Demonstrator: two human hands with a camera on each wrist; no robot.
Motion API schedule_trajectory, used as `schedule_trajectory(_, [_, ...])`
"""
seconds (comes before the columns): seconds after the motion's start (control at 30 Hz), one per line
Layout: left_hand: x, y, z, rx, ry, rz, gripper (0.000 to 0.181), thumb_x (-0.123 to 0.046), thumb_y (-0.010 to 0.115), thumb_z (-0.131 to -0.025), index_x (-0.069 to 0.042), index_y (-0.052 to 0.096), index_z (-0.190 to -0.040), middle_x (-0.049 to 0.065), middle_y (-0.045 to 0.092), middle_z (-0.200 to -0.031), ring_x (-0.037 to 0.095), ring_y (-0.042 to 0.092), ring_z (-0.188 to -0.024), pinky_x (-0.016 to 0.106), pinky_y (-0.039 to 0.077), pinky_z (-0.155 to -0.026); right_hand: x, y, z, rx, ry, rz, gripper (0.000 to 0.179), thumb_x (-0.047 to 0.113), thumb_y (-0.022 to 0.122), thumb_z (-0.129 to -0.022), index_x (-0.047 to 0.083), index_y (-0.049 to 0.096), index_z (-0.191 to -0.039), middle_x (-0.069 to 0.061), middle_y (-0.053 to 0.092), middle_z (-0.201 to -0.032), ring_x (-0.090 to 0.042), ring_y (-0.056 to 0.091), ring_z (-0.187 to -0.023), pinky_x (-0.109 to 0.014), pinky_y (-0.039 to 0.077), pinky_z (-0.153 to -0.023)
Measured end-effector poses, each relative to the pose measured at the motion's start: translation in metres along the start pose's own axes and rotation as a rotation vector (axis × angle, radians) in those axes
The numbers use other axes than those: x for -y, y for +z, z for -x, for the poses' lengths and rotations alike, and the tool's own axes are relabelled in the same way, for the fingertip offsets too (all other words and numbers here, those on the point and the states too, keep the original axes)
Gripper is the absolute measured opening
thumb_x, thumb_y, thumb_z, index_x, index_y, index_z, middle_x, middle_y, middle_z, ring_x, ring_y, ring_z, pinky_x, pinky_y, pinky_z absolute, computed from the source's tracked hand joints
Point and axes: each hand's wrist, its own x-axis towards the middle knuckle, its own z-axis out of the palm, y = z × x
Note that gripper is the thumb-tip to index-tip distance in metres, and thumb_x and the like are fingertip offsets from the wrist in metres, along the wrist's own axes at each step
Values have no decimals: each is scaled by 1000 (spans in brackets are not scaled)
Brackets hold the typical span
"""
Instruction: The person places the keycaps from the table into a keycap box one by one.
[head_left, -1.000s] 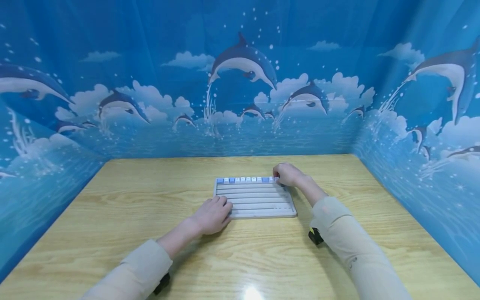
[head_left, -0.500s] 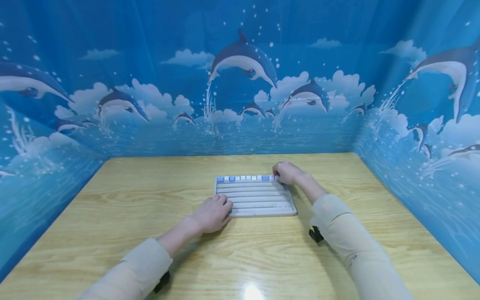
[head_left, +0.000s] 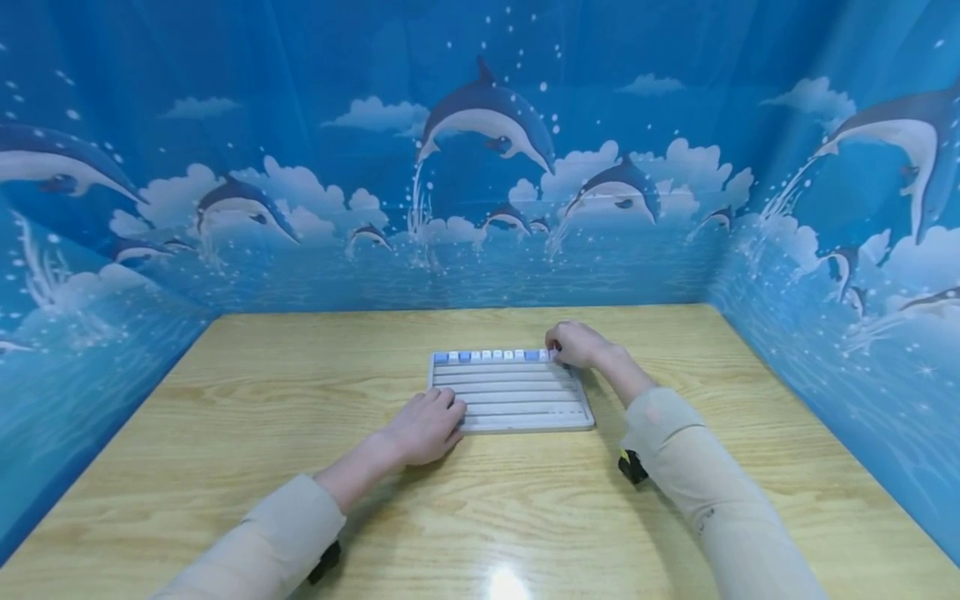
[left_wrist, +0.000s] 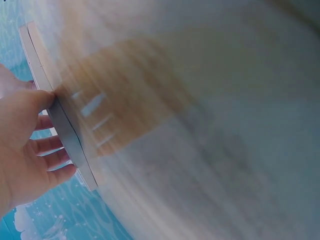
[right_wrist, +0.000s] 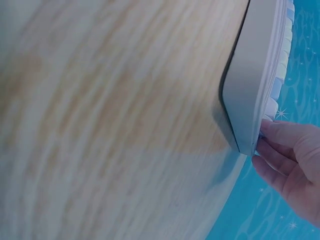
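Note:
A light grey keycap tray (head_left: 510,398) with long ridges across it lies on the table. White and blue keycaps (head_left: 497,356) line its far row. The left hand (head_left: 426,429) grips the near left corner; in the left wrist view, the thumb (left_wrist: 44,99) presses the near side wall and the fingers reach over to the other side. At the far right end of the row is the right hand (head_left: 576,344), thumb and fingertips pinched together at a keycap. The right wrist view shows these fingers (right_wrist: 275,157) beside the tray's corner; they mostly hide that keycap.
The wood-grain table (head_left: 300,367) stretches round the tray on all sides. A blue curtain (head_left: 300,83) printed with dolphins closes off the back and both sides. Dark straps or devices (head_left: 632,468) sit under both sleeves.

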Motion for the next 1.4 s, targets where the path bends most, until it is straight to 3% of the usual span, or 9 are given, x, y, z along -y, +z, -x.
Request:
schedule_trajectory(0.23, [0,0,0,-1,3,0,18,-31,54,-93,-12,53,-96,2,44,-90,17,42,-81,32,41,-70,-1,0,1,-9,6,-13,9,3,64,-84,4,65,-93,-4,60,-82,-18,54,-76,-33,46,-70])
schedule_trajectory(0.47, [-1,-1,0,0,7,4,19,-30,54,-93,-12,53,-99,3,45,-91,17,42,-82,32,41,-71,-4,0,8,-39,-6,-48,31,2,65,-82,-7,58,-111,-16,59,-101,-28,56,-93,-39,47,-83])
schedule_trajectory(0.7, [-1,-2,0,-6,6,4,19,-30,55,-93,-11,53,-98,3,46,-91,18,43,-82,33,41,-71,-6,-11,22,-25,45,-104,35,-1,60,-83,-8,55,-117,-21,55,-113,-36,53,-103,-44,43,-90])
schedule_trajectory(0.9, [-2,-2,0,-7,2,-3,19,-30,55,-93,-11,54,-99,4,46,-92,18,43,-82,33,42,-71,-9,-20,41,22,17,-97,32,8,60,-88,-7,56,-116,-19,56,-110,-34,54,-101,-43,45,-86])
schedule_trajectory(1.17, [-2,-3,0,7,0,24,19,-29,55,-93,-11,54,-99,4,46,-92,18,43,-83,34,41,-72,-13,-27,67,18,13,-99,32,15,60,-89,-8,58,-112,-18,58,-105,-32,56,-96,-44,46,-83])
schedule_trajectory(1.4, [-1,-1,1,13,-8,22,20,-30,54,-93,-12,54,-100,4,46,-93,18,44,-84,34,43,-73,-16,-37,93,89,40,-131,23,19,58,-91,0,63,-102,-7,62,-90,-21,58,-83,-39,47,-72])
